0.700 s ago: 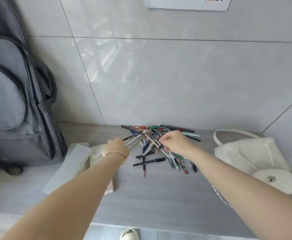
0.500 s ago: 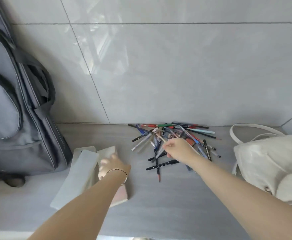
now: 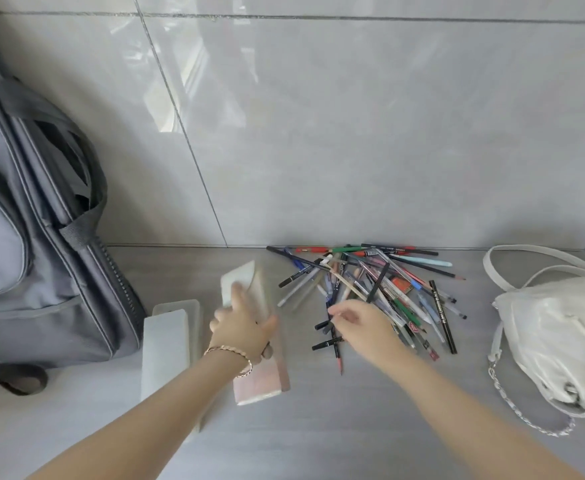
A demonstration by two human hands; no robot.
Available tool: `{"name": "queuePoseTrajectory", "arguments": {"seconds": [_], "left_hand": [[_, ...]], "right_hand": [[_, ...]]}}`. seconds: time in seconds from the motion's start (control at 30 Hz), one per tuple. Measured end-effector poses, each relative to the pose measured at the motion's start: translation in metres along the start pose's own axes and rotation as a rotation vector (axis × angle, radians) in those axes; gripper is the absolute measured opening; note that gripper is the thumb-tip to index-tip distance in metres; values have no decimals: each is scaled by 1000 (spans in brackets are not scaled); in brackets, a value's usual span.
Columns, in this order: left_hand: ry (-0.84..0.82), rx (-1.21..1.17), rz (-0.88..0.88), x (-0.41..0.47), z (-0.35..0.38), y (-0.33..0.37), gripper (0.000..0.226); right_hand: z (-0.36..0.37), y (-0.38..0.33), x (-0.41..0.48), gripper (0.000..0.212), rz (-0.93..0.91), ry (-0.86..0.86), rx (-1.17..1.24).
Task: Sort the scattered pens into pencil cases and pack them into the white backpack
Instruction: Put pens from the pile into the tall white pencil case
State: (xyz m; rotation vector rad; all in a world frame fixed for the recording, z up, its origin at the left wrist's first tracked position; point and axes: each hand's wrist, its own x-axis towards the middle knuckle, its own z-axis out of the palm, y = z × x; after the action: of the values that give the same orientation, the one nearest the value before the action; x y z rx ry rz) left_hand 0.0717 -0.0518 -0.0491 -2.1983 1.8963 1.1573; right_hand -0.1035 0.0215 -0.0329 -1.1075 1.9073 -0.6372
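- Head view, the only one: left hand [image 3: 240, 325] wrapped around the pinkish pencil case [image 3: 259, 341], fingers closed on its upper half, probably to bring it close to the pile for loading.
- Right hand [image 3: 363, 327] over the near-left fringe of the pens [image 3: 370, 289], fingers pinched narrow at a dark pen; too blurred to tell if anything is actually gripped.
- Pens heaped against the back edge of the tabletop [image 3: 353, 427], right at the tiled wall, so picks have to come from the near side.
- Second pale pencil case [image 3: 166, 344] lying flat just left of the held one, near the grey bag [image 3: 41, 254] that fills the left end.
- White backpack [image 3: 561, 337] slumped at the right edge, chain strap trailing toward the front, well apart from the cases.
- Plenty of bare tabletop along the front edge between the arms, good spot for setting a case down.
- Nothing packed so far, by the looks of it.
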Motion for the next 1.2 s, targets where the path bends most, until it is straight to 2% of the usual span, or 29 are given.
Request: {"name": "queuePoseTrajectory", "arguments": {"seconds": [0.07, 0.13, 0.23, 0.43, 0.53, 0.6, 0.67, 0.73, 0.8, 0.9, 0.97, 1.0, 1.03, 1.07, 1.17, 1.2], "left_hand": [[-19, 32, 253, -16, -15, 12, 84], [19, 197, 514, -35, -23, 26, 90], [135, 322, 792, -54, -15, 47, 100], [-45, 552, 777, -67, 8, 78, 113], [-72, 614, 808, -74, 19, 86, 112], [84, 662, 911, -68, 23, 80, 116], [171, 653, 878, -63, 24, 74, 121], [66, 619, 748, -56, 25, 60, 113], [-62, 652, 628, -51, 29, 46, 107], [-182, 649, 549, -48, 31, 45, 108], [-321, 427, 405, -47, 27, 59, 88], [-361, 258, 354, -45, 27, 65, 64], [-354, 134, 328, -41, 28, 72, 37], [-295, 90, 359, -37, 29, 78, 26], [-141, 109, 347, -21, 37, 85, 35], [-94, 103, 300, -17, 38, 85, 36]], "right_hand": [[-4, -10, -6, 39, -158, 123, -71], [-13, -23, -12, 61, -314, 177, -101], [-32, -25, -16, 65, -385, 136, -249], [-64, 18, -27, 51, -265, 80, -657], [-86, 36, -30, 37, -206, 139, -511], [-100, 45, -29, 17, -162, 274, -319], [-115, 53, -24, 32, -100, 444, -114], [-130, 63, -13, 27, -63, 561, 35], [-136, 69, -5, 25, -38, 588, 94], [-130, 68, 0, 28, -40, 599, 143], [-127, 61, 3, 28, -54, 596, 194], [-126, 57, 6, 29, -80, 574, 216], [-125, 55, 10, 30, -109, 534, 236], [-125, 53, 14, 30, -139, 491, 255], [-124, 64, 28, 20, -106, 360, 292], [-123, 73, 30, 20, -50, 346, 199]]}}
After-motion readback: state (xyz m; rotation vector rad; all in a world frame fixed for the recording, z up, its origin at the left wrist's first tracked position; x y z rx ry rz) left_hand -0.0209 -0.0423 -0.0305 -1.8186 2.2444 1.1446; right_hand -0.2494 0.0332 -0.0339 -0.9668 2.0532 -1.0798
